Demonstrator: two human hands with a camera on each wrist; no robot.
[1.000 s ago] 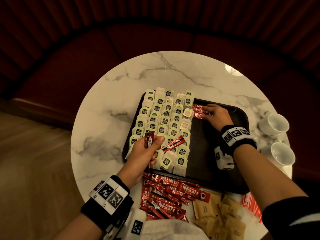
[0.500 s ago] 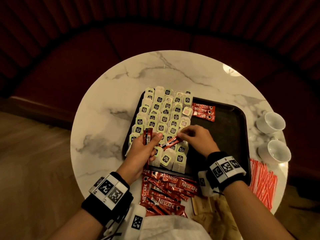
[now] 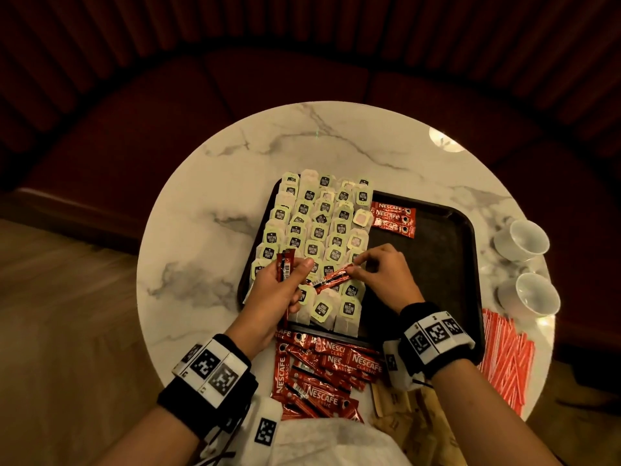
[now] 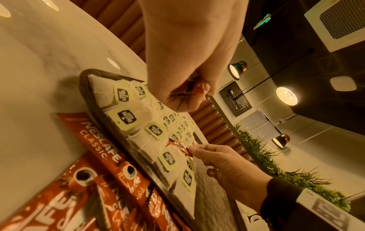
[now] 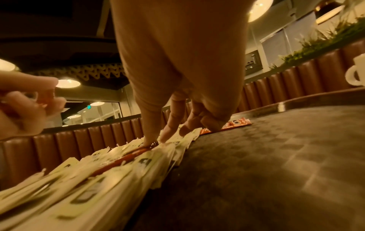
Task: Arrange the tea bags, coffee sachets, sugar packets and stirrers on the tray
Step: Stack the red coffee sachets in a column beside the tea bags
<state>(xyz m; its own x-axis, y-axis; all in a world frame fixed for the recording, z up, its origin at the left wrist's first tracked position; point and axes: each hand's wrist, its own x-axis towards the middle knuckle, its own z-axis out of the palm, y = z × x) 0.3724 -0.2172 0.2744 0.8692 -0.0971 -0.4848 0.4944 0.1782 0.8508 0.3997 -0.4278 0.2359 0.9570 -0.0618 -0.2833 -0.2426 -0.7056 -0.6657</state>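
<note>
A black tray lies on the round marble table. Several rows of tea bags cover its left half. Three red coffee sachets lie side by side at the tray's far middle. My left hand holds red sachets upright over the tea bags. My right hand pinches the end of one red sachet that lies on the tea bags; in the right wrist view its fingertips press down on that sachet.
A heap of red coffee sachets lies on the table in front of the tray. Brown sugar packets sit to its right, red-and-white stirrers at the table's right edge. Two white cups stand right of the tray.
My right hand came back from the sachets at the tray's far middle to the loose sachet on the tea bags and now pinches its end. The left hand has barely moved.
</note>
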